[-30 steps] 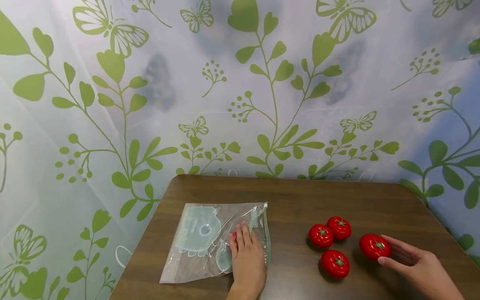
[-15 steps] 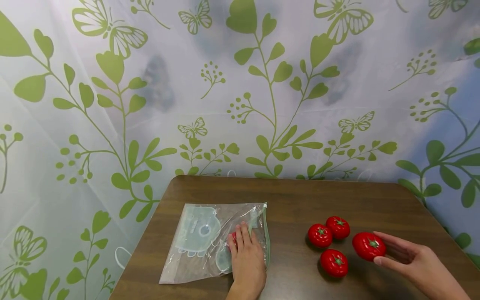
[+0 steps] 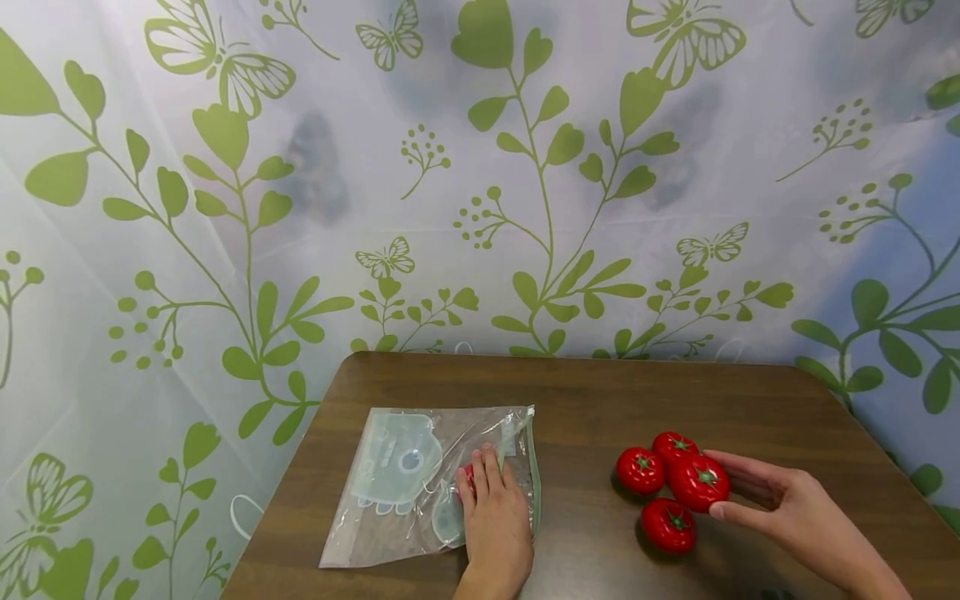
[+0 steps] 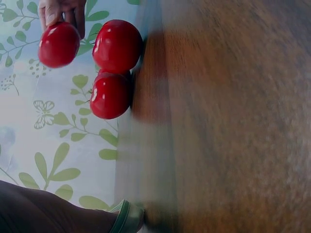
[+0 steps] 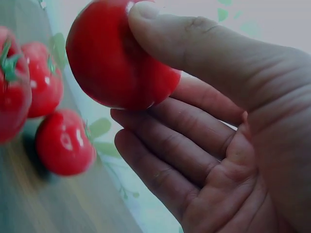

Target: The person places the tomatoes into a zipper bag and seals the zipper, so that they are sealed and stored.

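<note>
My right hand pinches a tomato with a green star-shaped top between thumb and fingers. In the right wrist view that tomato hangs above the wooden surface, thumb on one side and fingertips on the other. In the head view it overlaps a group of three other tomatoes: a left one, a rear one and a front one. Flat on a clear zip bag rests my left hand, fingers extended. Something red shows beside its fingers, mostly hidden by them.
The bag carries a pale blue-green cartoon print and a green zip edge on its right side. Everything lies on a brown wooden table. Behind its back edge hangs a white curtain with green leaves and butterflies.
My right hand has carried its tomato leftward, from the right of the group until it overlaps the others in the head view. My left hand and the bag have stayed in place.
</note>
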Tool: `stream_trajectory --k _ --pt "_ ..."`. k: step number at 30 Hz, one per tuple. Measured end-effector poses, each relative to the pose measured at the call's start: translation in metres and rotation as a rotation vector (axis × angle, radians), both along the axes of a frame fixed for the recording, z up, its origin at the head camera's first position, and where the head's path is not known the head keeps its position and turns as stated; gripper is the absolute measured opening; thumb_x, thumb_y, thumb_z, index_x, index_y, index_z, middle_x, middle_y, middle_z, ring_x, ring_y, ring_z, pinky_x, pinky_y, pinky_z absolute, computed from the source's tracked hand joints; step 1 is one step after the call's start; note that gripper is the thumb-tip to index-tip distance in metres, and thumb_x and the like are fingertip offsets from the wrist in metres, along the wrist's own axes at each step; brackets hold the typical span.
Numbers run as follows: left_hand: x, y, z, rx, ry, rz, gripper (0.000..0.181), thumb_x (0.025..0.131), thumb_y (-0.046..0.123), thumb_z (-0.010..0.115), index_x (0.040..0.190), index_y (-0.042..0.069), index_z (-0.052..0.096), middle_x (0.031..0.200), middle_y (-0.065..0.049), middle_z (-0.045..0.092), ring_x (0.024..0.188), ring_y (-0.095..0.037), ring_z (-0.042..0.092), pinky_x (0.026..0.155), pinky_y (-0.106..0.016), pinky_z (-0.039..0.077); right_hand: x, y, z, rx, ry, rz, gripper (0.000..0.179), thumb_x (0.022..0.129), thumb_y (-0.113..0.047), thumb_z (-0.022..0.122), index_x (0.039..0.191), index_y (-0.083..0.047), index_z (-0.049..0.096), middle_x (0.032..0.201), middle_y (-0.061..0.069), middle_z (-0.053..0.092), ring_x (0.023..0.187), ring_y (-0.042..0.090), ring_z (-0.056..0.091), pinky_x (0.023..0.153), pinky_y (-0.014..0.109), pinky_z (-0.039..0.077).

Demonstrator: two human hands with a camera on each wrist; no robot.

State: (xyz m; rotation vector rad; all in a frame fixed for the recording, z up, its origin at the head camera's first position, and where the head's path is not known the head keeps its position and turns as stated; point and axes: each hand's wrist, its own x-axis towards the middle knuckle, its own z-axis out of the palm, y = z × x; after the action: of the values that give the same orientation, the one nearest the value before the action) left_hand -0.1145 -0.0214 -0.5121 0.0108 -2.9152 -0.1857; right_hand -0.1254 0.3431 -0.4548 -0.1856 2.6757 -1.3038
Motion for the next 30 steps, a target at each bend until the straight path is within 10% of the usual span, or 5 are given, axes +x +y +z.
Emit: stream_trajectory --k 12,20,30 --pt "-0.001 0.000 -0.001 -0.002 0.013 0.002 0.050 0.096 0.003 0.067 0.146 -0.002 0.065 0.167 -0.026 0.048 0.158 -0.043 0.045 0.129 -0.064 0.033 -0.013 -0.038 0.012 -0.072 0.019 0.111 0.069 0.096 -0.028 0.086 0.156 -0.007 0.059 0.156 0.026 0.061 0.118 -0.012 0.067 0.089 0.021 0.063" --pt "-0.001 0.001 -0.001 -0.006 0.005 0.004 0.051 0.096 0.003 0.067 0.147 -0.001 0.065 0.168 -0.026 0.048 0.158 -0.043 0.044 0.129 -0.064 0.032 -0.020 -0.061 0.018 -0.051 0.024 0.144 0.068 0.095 -0.035 0.087 0.155 -0.014 0.062 0.151 0.017 0.068 0.128 0.024 0.075 0.093 0.026 0.064" --pt "0.000 0.001 0.001 -0.001 -0.006 0.003 0.049 0.098 0.004 0.065 0.146 -0.001 0.065 0.168 -0.025 0.047 0.158 -0.043 0.044 0.129 -0.065 0.031 -0.030 -0.083 0.017 -0.121 0.044 0.200 0.068 0.095 -0.033 0.088 0.154 -0.013 0.062 0.147 0.015 0.071 0.128 0.021 0.075 0.091 0.022 0.062"
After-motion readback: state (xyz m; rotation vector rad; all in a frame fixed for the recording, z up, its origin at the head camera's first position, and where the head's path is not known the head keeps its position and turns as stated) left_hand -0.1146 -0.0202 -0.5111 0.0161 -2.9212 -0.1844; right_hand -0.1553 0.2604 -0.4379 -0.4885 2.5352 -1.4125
